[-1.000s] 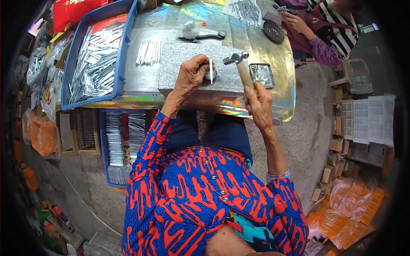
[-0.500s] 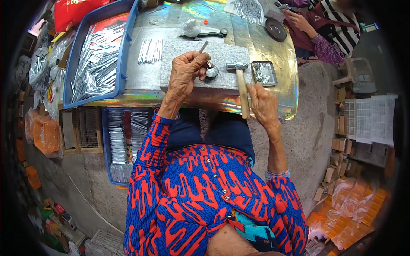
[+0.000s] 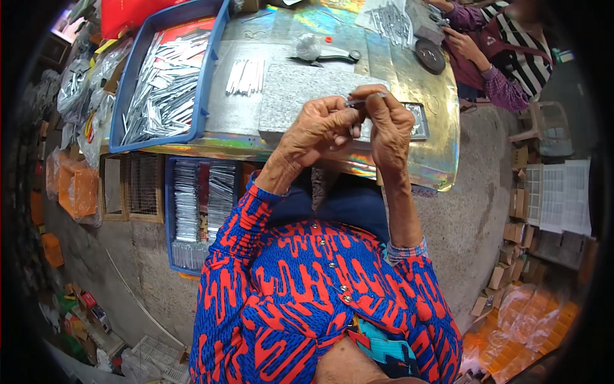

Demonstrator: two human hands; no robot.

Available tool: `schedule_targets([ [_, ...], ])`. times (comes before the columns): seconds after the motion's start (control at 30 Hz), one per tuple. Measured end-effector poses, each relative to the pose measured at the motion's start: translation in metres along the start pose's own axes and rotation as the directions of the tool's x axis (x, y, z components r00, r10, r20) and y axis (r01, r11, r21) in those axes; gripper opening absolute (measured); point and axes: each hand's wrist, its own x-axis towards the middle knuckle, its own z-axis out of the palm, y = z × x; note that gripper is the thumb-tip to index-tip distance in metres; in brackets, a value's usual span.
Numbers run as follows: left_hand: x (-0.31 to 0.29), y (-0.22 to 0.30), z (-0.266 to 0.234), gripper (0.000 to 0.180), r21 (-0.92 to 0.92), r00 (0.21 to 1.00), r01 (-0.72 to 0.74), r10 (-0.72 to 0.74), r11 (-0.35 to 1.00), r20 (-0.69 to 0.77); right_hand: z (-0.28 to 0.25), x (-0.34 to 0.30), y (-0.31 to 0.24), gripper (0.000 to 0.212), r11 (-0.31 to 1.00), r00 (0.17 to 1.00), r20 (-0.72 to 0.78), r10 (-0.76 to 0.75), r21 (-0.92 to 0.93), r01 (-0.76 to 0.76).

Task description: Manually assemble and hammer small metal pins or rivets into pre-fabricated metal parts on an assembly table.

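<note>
Silvery strip [image 3: 355,102] being gripped betw. L hand [image 3: 320,128] & R hand [image 3: 390,128]; strip row [image 3: 245,77] lying nearby, blue tray [image 3: 204,83] holding many; done/left not showing.

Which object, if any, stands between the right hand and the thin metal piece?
Nothing visible: the right hand pinches the thin metal piece between thumb and fingers. The left hand is close to its left end; whether it touches is unclear.

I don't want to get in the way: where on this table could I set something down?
Bare table lies between the blue tray and stone block, this side of the metal strips, and right of the small dish. It's crowded over the block's right side, where the left hand and right hand are.
</note>
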Motion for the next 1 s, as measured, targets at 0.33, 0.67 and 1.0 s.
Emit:
schedule_targets([
  [0.33, -0.017, 0.001, 0.006, 0.014, -0.118, 0.954, 0.189, -0.154, 0.975, 0.256, -0.006, 0.005, -0.008, 0.029, 0.859, 0.961, 0.176, 0.212, 0.436, -0.27],
  [0.67, 0.001, 0.053, -0.123, 0.014, 0.765, 0.82, -0.05, 0.464, 0.642, -0.336, -0.031, -0.009, -0.007, 0.026, 0.962, 0.962, -0.038, 0.271, 0.037, -0.269],
  [1.0, 0.037, 0.04, -0.207, 0.019, 0.828, 0.658, 0.56, 0.611, -0.008, -0.44, -0.046, -0.073, -0.118, 0.016, 0.948, 0.999, -0.029, -0.032, -0.316, 0.021],
])
